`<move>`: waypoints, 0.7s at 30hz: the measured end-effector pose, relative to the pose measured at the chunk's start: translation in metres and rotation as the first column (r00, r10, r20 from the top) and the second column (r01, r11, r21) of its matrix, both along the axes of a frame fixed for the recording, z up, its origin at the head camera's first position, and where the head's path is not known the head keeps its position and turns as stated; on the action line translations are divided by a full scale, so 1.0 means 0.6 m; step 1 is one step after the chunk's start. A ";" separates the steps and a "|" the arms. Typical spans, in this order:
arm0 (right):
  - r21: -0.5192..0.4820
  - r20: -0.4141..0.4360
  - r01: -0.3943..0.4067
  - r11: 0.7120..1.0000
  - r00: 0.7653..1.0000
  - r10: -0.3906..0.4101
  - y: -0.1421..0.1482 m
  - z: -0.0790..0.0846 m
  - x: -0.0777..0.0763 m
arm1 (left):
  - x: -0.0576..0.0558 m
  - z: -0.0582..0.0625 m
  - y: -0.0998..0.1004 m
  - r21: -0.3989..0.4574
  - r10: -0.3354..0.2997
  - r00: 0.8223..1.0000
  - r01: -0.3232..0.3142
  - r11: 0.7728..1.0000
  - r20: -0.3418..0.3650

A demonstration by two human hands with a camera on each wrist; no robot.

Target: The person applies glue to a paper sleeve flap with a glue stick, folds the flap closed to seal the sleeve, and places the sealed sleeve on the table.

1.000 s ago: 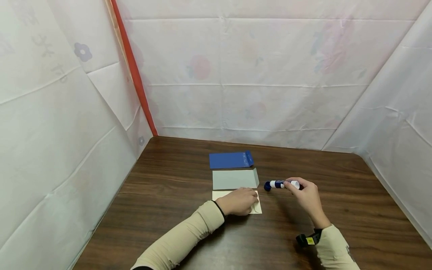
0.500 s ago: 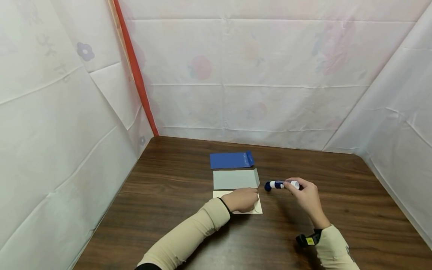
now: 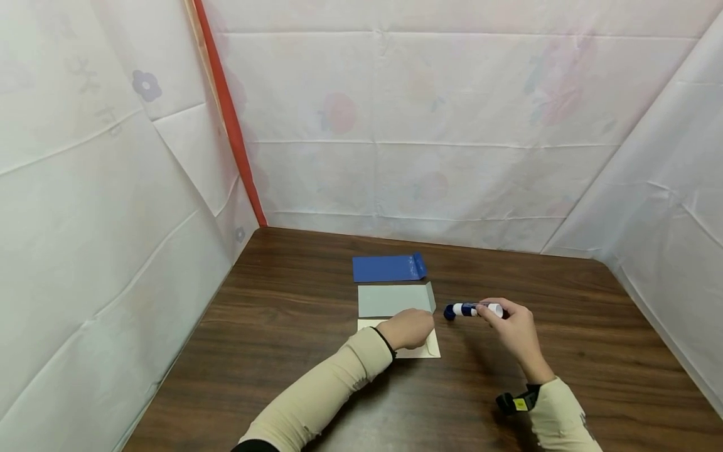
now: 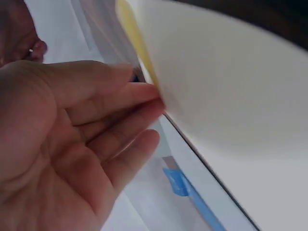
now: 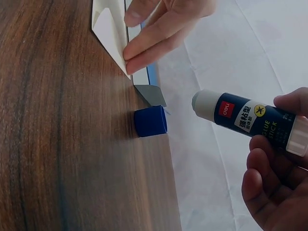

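Observation:
My left hand (image 3: pixel 410 328) reaches over a cream envelope (image 3: pixel 420 353) lying on the table. In the left wrist view its fingers are nearly straight, fingertips right at the envelope's edge, beside the flap (image 5: pixel 109 36) that stands partly raised in the right wrist view. My right hand (image 3: pixel 515 326) grips an uncapped glue stick (image 5: pixel 240 113) between thumb and fingers, held level above the table with its tip pointing left. The blue cap (image 5: pixel 150 121) stands on the table near that tip. Beyond the cream envelope lies a grey-green envelope (image 3: pixel 392 301), its flap turned up at the right.
A blue envelope (image 3: pixel 384 269) lies farthest back, with whitish smears near its flap. The dark wooden table (image 3: pixel 271 351) is bordered by white patterned sheets (image 3: pixel 452 125) at the back and both sides. A red strip (image 3: pixel 226 113) runs down the back left corner.
My left hand has slid slightly right and away from me along the cream envelope's flap end. The right hand and glue stick stay in place.

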State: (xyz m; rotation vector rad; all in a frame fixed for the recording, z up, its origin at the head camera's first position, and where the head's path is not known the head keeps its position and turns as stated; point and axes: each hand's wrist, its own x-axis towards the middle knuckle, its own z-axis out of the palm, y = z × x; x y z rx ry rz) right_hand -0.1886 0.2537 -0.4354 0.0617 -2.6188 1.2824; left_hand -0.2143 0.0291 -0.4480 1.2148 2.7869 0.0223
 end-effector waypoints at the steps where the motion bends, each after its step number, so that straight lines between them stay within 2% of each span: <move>1: 0.002 0.002 0.002 1.000 1.000 -0.002 0.000 0.001 0.000 | -0.001 0.000 0.001 -0.014 0.005 1.000 -0.005 1.000 -0.014; 7: 0.011 0.004 0.009 1.000 1.000 -0.009 0.000 0.001 0.000 | -0.004 -0.001 0.006 -0.043 0.023 0.999 -0.025 0.999 -0.046; 13: 0.000 -0.007 0.004 1.000 1.000 -0.004 0.001 0.001 -0.001 | -0.007 0.001 0.014 -0.026 0.038 0.996 -0.040 0.999 -0.085; 19: -0.002 0.001 0.015 1.000 1.000 -0.015 0.001 0.002 -0.001 | -0.017 -0.004 0.019 0.025 0.084 0.994 -0.082 0.996 -0.072; 21: -0.001 0.004 0.015 1.000 1.000 -0.015 0.001 0.002 0.000 | -0.019 -0.004 0.021 0.045 0.090 0.992 -0.087 0.995 -0.089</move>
